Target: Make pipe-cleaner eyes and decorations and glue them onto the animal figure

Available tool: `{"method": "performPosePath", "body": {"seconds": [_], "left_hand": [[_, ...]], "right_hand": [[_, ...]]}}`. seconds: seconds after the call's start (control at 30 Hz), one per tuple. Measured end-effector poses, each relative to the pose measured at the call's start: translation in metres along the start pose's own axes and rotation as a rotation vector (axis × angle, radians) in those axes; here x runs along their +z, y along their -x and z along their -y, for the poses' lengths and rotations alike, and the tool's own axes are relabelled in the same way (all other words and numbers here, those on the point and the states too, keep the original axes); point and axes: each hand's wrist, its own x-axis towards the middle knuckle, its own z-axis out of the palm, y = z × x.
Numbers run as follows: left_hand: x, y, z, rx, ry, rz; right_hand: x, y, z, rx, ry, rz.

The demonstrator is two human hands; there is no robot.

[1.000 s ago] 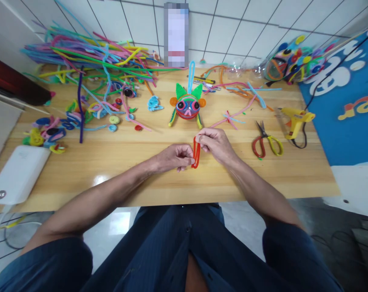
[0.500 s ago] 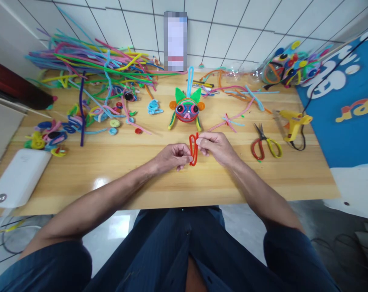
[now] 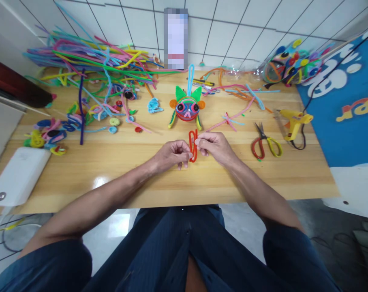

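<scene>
A red pipe cleaner [image 3: 193, 144], folded into a narrow upright loop, is held between both my hands over the middle of the wooden table [image 3: 159, 178]. My left hand [image 3: 172, 154] pinches its lower left side with closed fingers. My right hand [image 3: 214, 145] pinches its right side near the top. Just behind the loop stands a small pipe-cleaner animal head [image 3: 187, 107] with green ears, black eyes and a blue loop on top.
A big heap of coloured pipe cleaners [image 3: 93, 61] covers the back left. Small coils [image 3: 50, 136] lie at the left, a white box [image 3: 18, 174] at the front left. Red-and-yellow scissors [image 3: 264, 144] and a yellow glue gun [image 3: 293, 121] lie to the right.
Both hands have shifted slightly away from me with the red loop, which now looks shorter and more tightly folded. Nothing else on the table has moved.
</scene>
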Motion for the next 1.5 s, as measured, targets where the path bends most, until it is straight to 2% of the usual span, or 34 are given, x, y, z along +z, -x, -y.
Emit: {"method": "performPosePath", "body": {"seconds": [0.33,0.53,0.63,0.73,0.9,1.03,1.2,1.5], "left_hand": [[-0.003,-0.003,0.007,0.049,0.008,-0.045],[-0.006,-0.006,0.006,0.145,0.081,-0.233],[-0.007,-0.006,0.007,0.173,0.131,-0.291],[-0.008,-0.006,0.008,0.156,0.161,-0.295],[-0.008,-0.006,0.009,0.123,0.080,-0.277],[-0.005,-0.006,0.010,0.136,0.115,-0.324],[-0.002,-0.006,0.012,0.112,0.219,-0.374],[-0.005,-0.008,0.013,0.085,0.280,-0.354]], "right_hand": [[0.003,0.001,-0.003,0.023,0.023,0.015],[0.005,0.001,-0.004,0.045,-0.022,0.015],[0.007,0.002,-0.002,0.043,0.013,0.031],[0.009,0.002,0.000,0.018,0.066,0.037],[0.010,0.002,-0.003,-0.007,0.182,0.005],[0.010,0.001,-0.009,-0.017,0.283,0.005],[0.014,0.001,-0.011,0.013,0.218,0.053],[0.018,0.001,-0.015,0.019,0.141,0.073]]}}
